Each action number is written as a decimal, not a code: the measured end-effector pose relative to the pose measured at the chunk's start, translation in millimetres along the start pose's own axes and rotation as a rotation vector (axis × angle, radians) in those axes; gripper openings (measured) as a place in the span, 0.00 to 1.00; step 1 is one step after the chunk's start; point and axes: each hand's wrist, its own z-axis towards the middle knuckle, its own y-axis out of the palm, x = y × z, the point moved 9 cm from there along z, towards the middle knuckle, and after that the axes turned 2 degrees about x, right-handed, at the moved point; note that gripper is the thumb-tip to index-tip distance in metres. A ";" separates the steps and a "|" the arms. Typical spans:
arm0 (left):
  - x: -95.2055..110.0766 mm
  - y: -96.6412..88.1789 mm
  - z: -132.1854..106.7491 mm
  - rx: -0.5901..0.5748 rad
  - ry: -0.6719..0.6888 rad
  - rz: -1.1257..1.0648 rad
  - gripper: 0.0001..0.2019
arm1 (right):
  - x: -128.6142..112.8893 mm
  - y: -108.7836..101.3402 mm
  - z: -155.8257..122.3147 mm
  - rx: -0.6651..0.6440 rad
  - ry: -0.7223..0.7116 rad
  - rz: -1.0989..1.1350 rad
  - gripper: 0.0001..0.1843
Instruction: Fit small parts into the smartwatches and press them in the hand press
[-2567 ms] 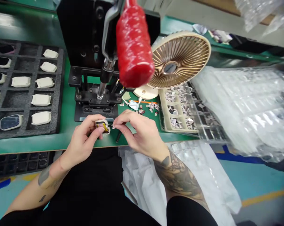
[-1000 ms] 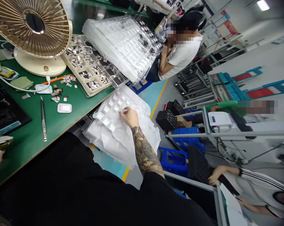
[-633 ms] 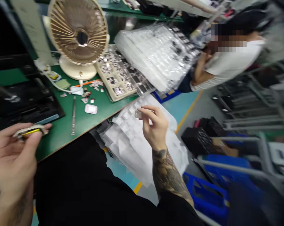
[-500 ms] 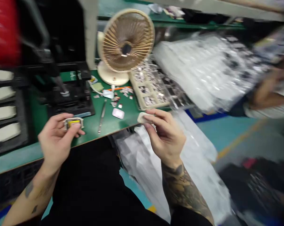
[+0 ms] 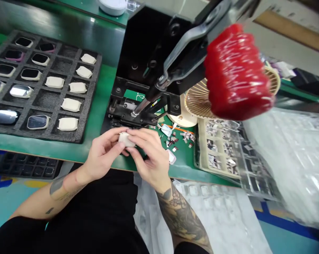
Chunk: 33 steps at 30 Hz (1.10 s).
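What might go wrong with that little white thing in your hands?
The white case, pinched between the left hand and right hand, might slip and fall past the table edge. Fingers could get pinched if the press came down by its red handle, because it stands very close.

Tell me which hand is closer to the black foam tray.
Left. The left hand sits just below and right of the black foam tray, not touching it; the right hand, sharing the white piece, is farther right.
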 end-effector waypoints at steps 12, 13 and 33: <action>9.0 3.3 -4.9 -0.029 0.062 0.161 0.11 | 16.4 -7.2 -7.4 0.065 0.233 0.186 0.07; 10.9 2.4 -6.5 -0.021 0.093 0.207 0.10 | 14.3 -6.4 -7.4 0.062 0.233 0.200 0.07; 7.6 -4.7 -5.7 0.045 0.112 0.212 0.17 | -27.8 -3.4 -4.4 -0.010 -0.145 -0.238 0.25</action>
